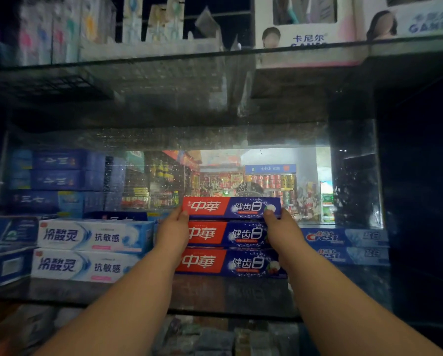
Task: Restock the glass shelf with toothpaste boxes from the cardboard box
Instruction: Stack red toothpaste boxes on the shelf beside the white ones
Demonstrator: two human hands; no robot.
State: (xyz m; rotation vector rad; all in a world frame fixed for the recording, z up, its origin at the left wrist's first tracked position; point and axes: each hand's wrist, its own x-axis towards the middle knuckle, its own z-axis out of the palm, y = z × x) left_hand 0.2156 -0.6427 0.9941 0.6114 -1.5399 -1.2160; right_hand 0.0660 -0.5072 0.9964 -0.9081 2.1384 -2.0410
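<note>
A red-and-blue toothpaste box lies on top of two matching boxes, stacked on the glass shelf. My left hand grips the top box's left end, thumb on its front. My right hand grips its right end the same way. The cardboard box is not in view.
White-and-blue toothpaste boxes are stacked to the left, with dark blue boxes behind them. Two blue Crest boxes lie to the right. An upper glass shelf carries toothbrush packs. Behind the stack the shop shows through the glass.
</note>
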